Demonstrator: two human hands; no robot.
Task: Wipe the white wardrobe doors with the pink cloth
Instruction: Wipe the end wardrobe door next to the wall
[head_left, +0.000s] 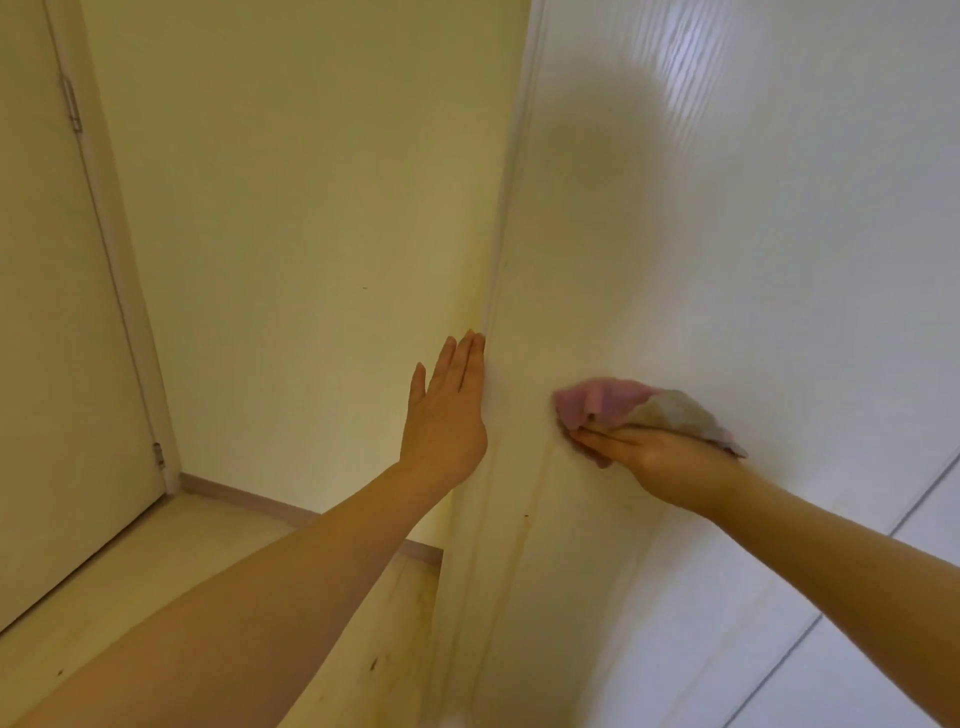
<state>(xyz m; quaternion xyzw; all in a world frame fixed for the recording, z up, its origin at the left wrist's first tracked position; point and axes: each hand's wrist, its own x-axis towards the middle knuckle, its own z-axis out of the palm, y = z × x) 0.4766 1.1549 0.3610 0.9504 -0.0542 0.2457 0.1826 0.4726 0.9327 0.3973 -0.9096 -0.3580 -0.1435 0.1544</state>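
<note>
- The pink cloth (613, 402) lies bunched against the white wardrobe door (727, 234), near the door's left edge and about halfway up the view. Its left part is pink; the part over the back of the hand looks greyish-beige. It is somewhat blurred.
- The right hand (654, 452) presses the cloth onto the door from below and behind. The fingers (597, 439) that show lie stretched out towards the left under the cloth. The cloth hides the rest, so it cannot be told whether any finger or the thumb curls round it.
- The left hand (447, 410) lies flat and open, fingers straight and close together, pointing up. The side of its index finger touches the wardrobe's left corner edge, and the thumb stands a little apart on the wall side.
- Both forearms are bare and reach in from the bottom of the view.
- Thin seams (924, 499) between wardrobe panels run across the lower right.
- Left of the wardrobe stands a pale yellow wall (291, 208), with a skirting board (249, 501) along its foot and a light floor (156, 561) below.
- At the far left is a cream room door (47, 312) with two metal hinges, one high (77, 104) and one low (159, 454).
</note>
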